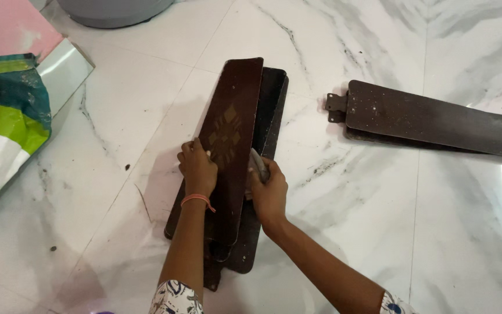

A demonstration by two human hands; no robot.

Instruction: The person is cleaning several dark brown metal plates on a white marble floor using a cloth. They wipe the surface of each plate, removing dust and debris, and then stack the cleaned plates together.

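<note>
Both hands grip: left hand (197, 168) steadies the top fan blade (229, 145); right hand (268, 189) clamps a grey cloth (257, 163)—best wiped lengthwise, blade pressed flat.

We see a bright, evenly lit frame, indoor light from above and the right. The glossy marble floor (379, 192) throws glare: a white streak at the right edge and soft sheen at top right. Shadows are soft, falling left of the arms and the dark blade (230, 139). Focus is mostly sharp, with slight softness and mild stretching toward the corners. No motion blur that we can tell.
</note>
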